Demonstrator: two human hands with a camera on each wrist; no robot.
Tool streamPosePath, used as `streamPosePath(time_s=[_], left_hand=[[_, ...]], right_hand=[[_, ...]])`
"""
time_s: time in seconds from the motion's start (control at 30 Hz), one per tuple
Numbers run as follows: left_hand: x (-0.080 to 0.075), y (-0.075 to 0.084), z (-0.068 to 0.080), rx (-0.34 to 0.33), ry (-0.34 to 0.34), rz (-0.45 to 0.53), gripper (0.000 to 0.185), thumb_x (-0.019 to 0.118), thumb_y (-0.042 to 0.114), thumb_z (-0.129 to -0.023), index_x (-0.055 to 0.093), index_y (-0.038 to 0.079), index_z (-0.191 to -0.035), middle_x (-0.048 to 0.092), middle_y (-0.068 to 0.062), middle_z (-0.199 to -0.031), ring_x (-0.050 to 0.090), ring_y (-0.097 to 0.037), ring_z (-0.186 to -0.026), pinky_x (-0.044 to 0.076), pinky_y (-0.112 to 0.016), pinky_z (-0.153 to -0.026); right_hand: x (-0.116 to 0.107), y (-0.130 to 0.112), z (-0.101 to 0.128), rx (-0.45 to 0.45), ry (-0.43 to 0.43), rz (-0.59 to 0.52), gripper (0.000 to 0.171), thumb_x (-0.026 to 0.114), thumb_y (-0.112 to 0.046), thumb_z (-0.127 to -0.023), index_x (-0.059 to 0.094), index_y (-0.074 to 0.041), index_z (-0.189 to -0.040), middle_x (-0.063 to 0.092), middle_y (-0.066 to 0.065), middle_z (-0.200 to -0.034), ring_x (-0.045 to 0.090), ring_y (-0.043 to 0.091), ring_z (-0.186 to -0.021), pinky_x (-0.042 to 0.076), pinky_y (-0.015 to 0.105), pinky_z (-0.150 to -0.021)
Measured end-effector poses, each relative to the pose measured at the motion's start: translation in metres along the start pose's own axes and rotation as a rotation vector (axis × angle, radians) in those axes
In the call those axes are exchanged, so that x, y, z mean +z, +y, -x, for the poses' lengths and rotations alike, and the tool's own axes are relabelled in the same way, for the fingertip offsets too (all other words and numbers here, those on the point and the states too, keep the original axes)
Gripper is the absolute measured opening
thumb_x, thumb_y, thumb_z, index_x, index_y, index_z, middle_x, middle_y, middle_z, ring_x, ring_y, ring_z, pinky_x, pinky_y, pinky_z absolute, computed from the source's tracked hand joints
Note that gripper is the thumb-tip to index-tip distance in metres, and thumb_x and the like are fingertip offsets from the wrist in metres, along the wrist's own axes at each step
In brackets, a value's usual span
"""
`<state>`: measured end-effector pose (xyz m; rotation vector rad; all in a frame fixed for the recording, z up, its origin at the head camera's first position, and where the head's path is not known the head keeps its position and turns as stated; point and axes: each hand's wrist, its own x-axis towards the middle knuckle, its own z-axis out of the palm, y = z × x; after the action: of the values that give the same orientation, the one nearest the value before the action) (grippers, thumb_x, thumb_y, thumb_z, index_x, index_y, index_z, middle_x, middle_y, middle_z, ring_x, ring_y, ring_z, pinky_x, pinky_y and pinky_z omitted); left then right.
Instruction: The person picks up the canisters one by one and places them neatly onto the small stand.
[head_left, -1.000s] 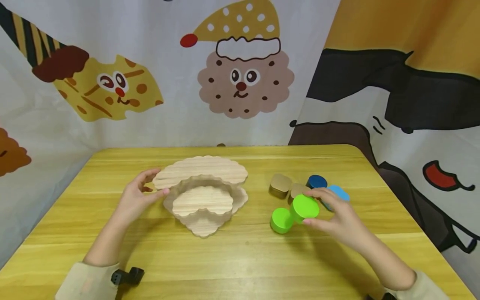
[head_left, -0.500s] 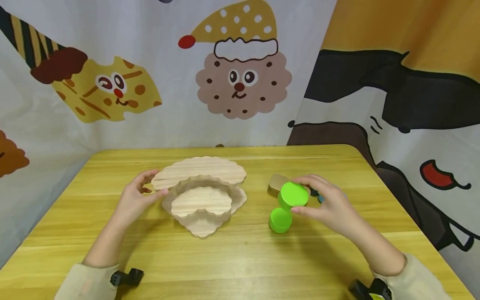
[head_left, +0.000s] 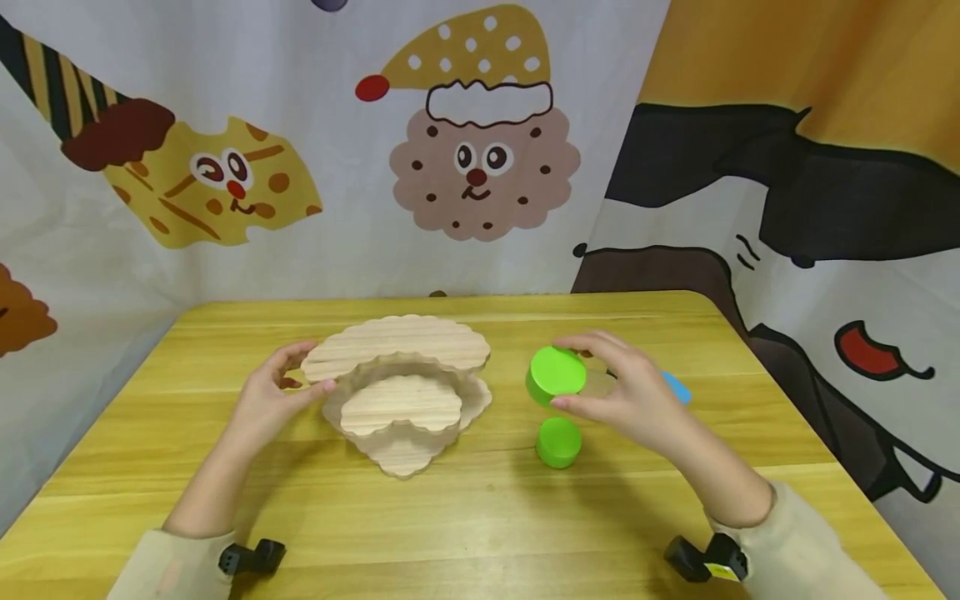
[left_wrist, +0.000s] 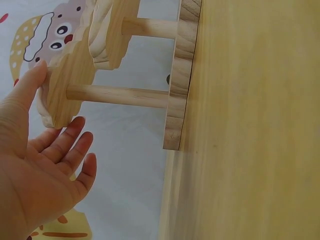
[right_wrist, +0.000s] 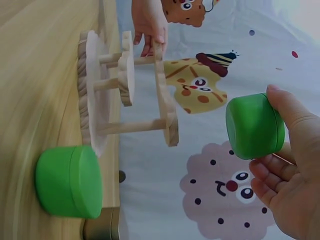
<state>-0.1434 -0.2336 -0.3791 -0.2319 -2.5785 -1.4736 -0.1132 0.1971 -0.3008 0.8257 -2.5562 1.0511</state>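
Note:
A tiered wooden stand [head_left: 397,340] with scalloped shelves on round posts stands left of centre on the table. My left hand [head_left: 273,393] pinches the left end of its top shelf [left_wrist: 70,85], thumb above and fingertips at the underside. My right hand [head_left: 637,390] pinches a small green lidded tin [head_left: 556,375] between thumb and fingers. In the right wrist view the held tin [right_wrist: 254,126] is raised well above the tabletop. A second green tin [head_left: 558,442] sits on the table just in front of it, its lid [right_wrist: 89,182] facing up.
Beyond the right hand, a gold tin [head_left: 597,382] and a light blue one [head_left: 677,388] show in part; the hand hides the others there. The wooden table [head_left: 480,525] ends at a cartoon-printed curtain [head_left: 330,250].
My right hand has carried the green tin left and slightly away, from beside the other green tin to behind it. The left hand and the stand have stayed in place.

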Motion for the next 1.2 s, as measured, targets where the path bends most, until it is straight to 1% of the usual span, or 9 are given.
streamPosePath(time_s=[0.13,0.27,0.33,0.5,0.53,0.67,0.8,0.97,1.2], left_hand=[[0.0,0.0,0.0,-0.004,-0.001,0.008,0.067,0.075,0.023,-0.085,0.043,0.003,-0.14,0.053,-0.016,-0.128,0.047,-0.016,-0.104,0.041,-0.022,-0.077],[0.0,0.001,0.001,-0.02,-0.001,0.016,0.067,0.075,0.024,-0.085,0.043,0.003,-0.141,0.052,-0.016,-0.128,0.048,-0.018,-0.103,0.042,-0.022,-0.077],[0.001,0.0,0.001,-0.024,0.001,0.017,0.067,0.075,0.024,-0.085,0.043,0.003,-0.141,0.052,-0.015,-0.128,0.048,-0.018,-0.103,0.042,-0.022,-0.077],[0.0,0.0,0.002,-0.017,0.006,0.018,0.066,0.075,0.023,-0.085,0.043,0.003,-0.14,0.053,-0.015,-0.128,0.048,-0.016,-0.102,0.041,-0.022,-0.077],[0.0,0.0,0.001,-0.016,0.006,0.019,0.066,0.075,0.023,-0.085,0.043,0.003,-0.14,0.053,-0.015,-0.128,0.048,-0.015,-0.101,0.041,-0.022,-0.077],[0.0,0.0,0.001,-0.013,0.008,0.02,0.066,0.075,0.022,-0.085,0.044,0.003,-0.14,0.053,-0.015,-0.128,0.048,-0.014,-0.102,0.041,-0.022,-0.078],[0.0,0.001,0.001,-0.02,0.01,0.015,0.067,0.076,0.023,-0.085,0.044,0.004,-0.14,0.053,-0.016,-0.129,0.048,-0.017,-0.1,0.041,-0.022,-0.076],[0.0,0.001,0.001,-0.027,0.009,0.011,0.066,0.076,0.025,-0.084,0.045,0.004,-0.139,0.053,-0.015,-0.127,0.048,-0.02,-0.099,0.042,-0.021,-0.075],[0.0,0.001,0.001,-0.019,0.011,0.011,0.066,0.076,0.024,-0.084,0.046,0.003,-0.138,0.054,-0.016,-0.127,0.048,-0.018,-0.102,0.04,-0.025,-0.079]], right_hand=[[0.004,-0.004,-0.007,0.006,-0.001,-0.038,0.06,0.086,-0.024,-0.072,0.061,-0.011,-0.125,0.059,-0.006,-0.12,0.054,0.014,-0.113,0.045,0.04,-0.092],[0.009,-0.01,-0.014,0.002,-0.01,-0.078,0.06,0.086,-0.024,-0.072,0.061,-0.014,-0.125,0.059,-0.006,-0.12,0.054,0.013,-0.111,0.045,0.04,-0.091],[0.012,-0.013,-0.018,0.001,-0.017,-0.088,0.059,0.085,-0.026,-0.073,0.061,-0.016,-0.126,0.058,-0.007,-0.121,0.053,0.012,-0.111,0.046,0.039,-0.09],[0.018,-0.02,-0.031,-0.011,-0.024,-0.097,0.058,0.084,-0.031,-0.074,0.061,-0.02,-0.126,0.057,-0.008,-0.124,0.051,0.012,-0.115,0.044,0.039,-0.093],[0.019,-0.021,-0.034,-0.018,-0.023,-0.098,0.058,0.084,-0.031,-0.074,0.061,-0.019,-0.126,0.057,-0.008,-0.124,0.051,0.013,-0.115,0.043,0.04,-0.094],[0.025,-0.026,-0.043,-0.059,-0.017,-0.104,0.059,0.085,-0.027,-0.073,0.063,-0.015,-0.125,0.059,-0.003,-0.122,0.053,0.015,-0.113,0.044,0.041,-0.093],[0.032,-0.03,-0.052,-0.092,-0.015,-0.102,0.058,0.086,-0.026,-0.072,0.063,-0.013,-0.124,0.061,-0.001,-0.121,0.054,0.015,-0.112,0.045,0.039,-0.092],[0.042,-0.035,-0.063,-0.102,-0.034,-0.14,0.058,0.085,-0.029,-0.073,0.062,-0.012,-0.125,0.06,-0.002,-0.123,0.051,0.015,-0.115,0.043,0.039,-0.095],[0.059,-0.043,-0.078,-0.136,-0.053,-0.203,0.056,0.085,-0.025,-0.074,0.062,-0.011,-0.124,0.06,-0.002,-0.122,0.052,0.013,-0.109,0.045,0.033,-0.092]])
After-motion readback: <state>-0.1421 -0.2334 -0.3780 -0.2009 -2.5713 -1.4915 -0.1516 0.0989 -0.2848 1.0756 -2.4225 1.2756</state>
